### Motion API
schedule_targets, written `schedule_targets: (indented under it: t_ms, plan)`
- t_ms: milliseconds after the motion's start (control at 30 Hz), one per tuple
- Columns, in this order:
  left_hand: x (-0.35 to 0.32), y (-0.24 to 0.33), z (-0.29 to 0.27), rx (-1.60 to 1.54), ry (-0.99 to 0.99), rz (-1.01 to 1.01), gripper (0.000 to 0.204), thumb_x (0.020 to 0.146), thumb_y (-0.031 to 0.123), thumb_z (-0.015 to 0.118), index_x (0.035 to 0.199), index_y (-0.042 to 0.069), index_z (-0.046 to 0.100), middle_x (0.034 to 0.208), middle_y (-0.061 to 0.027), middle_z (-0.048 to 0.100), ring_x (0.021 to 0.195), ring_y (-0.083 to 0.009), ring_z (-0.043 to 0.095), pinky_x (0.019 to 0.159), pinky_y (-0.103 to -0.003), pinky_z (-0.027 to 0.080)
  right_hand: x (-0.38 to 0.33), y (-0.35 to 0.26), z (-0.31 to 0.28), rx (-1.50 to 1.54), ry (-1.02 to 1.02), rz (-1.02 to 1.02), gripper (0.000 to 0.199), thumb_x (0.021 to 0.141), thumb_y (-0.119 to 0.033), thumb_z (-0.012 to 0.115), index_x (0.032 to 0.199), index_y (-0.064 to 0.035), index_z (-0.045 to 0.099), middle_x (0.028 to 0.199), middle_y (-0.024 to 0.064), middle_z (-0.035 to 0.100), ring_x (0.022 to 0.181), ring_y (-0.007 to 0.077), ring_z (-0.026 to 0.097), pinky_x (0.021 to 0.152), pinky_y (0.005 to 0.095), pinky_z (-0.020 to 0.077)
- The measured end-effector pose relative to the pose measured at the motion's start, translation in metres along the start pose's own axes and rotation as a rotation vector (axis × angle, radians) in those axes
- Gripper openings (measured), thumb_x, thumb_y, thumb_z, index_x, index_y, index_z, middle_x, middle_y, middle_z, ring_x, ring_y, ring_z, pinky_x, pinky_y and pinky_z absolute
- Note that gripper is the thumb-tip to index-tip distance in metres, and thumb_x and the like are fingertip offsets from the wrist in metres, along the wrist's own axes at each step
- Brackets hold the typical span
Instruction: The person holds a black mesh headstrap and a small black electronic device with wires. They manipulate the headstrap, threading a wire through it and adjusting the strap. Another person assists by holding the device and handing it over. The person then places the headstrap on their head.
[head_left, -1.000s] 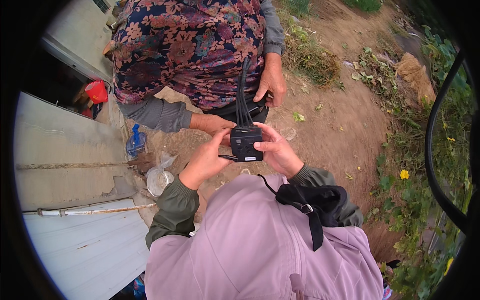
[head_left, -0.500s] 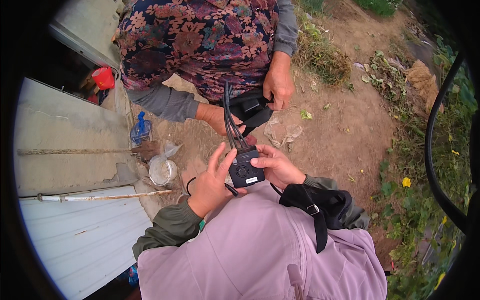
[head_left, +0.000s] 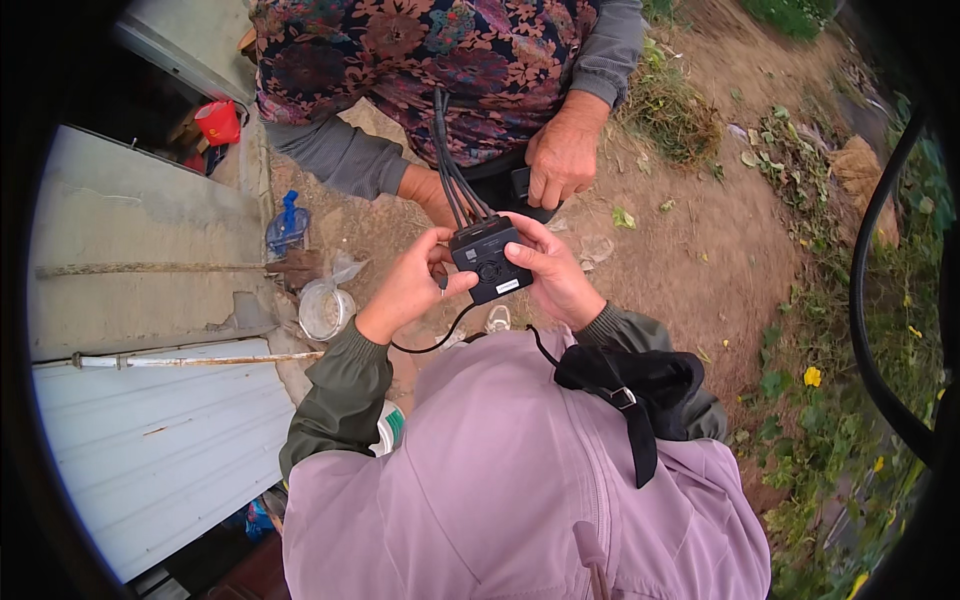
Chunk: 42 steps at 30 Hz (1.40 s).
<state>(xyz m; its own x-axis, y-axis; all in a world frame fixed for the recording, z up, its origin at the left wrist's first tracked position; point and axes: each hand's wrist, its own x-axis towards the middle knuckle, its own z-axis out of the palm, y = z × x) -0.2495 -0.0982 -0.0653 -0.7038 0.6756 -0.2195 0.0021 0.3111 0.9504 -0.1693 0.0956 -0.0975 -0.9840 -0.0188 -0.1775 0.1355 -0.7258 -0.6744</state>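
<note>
Black boxy device [head_left: 490, 260] with 3 antennas, gripped from both sides: left hand [head_left: 408, 285] and right hand [head_left: 553, 272] curl closed around it, above dirt ground [head_left: 690, 250].

Left arm: I see it bent, the forearm in a green sleeve rising from the lower left toward the middle.
Left hand [head_left: 405, 290]: fingers curled, thumb pressed inward in a grip.
Right hand [head_left: 555, 275]: cupped opposite (mirroring the left), fingers wrapped, thumb on top.
Wrists: drawn close together before my chest.
</note>
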Motion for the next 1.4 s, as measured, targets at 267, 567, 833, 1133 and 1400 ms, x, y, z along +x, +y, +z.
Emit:
schedule_targets:
  t_ms: [267,567,833,1133,1400]
  plan:
    - [0.024,-0.024,-0.001,-0.034,0.237,0.098,0.046,0.075,0.009,0.074,0.11,-0.003,0.047,0.088,-0.0065,0.062,0.074,-0.0087,0.056,0.063,-0.022,0.045,0.025,0.021,-0.031,-0.551,0.268,-0.191,0.038,0.092,-0.014,0.054,0.129,-0.0048,0.048,0.117,0.0087,0.057,0.099,0.0176,0.056,0.084,0.0305,0.0464]
    - [0.043,0.01,-0.007,0.28,0.448,0.205,0.05,0.071,0.011,0.076,0.109,-0.003,0.047,0.088,-0.0133,0.067,0.079,-0.0141,0.065,0.064,-0.025,0.05,0.031,0.027,-0.022,-1.582,0.289,-0.742,0.046,0.074,0.0,0.056,0.119,-0.0044,0.052,0.106,0.0127,0.056,0.092,0.0313,0.059,0.074,0.0394,0.0491]
    - [0.07,0.006,-0.014,0.755,0.241,0.237,0.06,0.063,0.024,0.079,0.109,-0.001,0.049,0.08,-0.0196,0.065,0.076,-0.0324,0.066,0.064,-0.039,0.051,0.031,0.041,-0.036,-1.669,0.22,-0.466,0.033,0.073,-0.001,0.057,0.106,-0.0015,0.056,0.097,0.0132,0.054,0.087,0.0324,0.058,0.071,0.0405,0.0487]
    - [0.073,0.018,-0.01,0.932,0.149,0.207,0.059,0.062,0.026,0.076,0.107,-0.002,0.051,0.078,-0.0224,0.064,0.073,-0.0378,0.064,0.062,-0.043,0.05,0.025,0.034,-0.042,-1.668,0.202,-0.475,0.041,0.069,-0.005,0.067,0.108,-0.0028,0.057,0.101,0.0131,0.055,0.092,0.0341,0.058,0.075,0.0408,0.0493]
    - [0.085,0.018,0.001,1.172,0.053,0.419,0.051,0.065,0.024,0.075,0.098,-0.003,0.047,0.075,-0.0201,0.062,0.068,-0.0366,0.062,0.06,-0.042,0.049,0.026,0.029,-0.042,-1.63,0.18,-0.492,0.032,0.071,-0.002,0.063,0.102,-0.0004,0.057,0.096,0.0157,0.056,0.089,0.0347,0.058,0.074,0.041,0.0492]
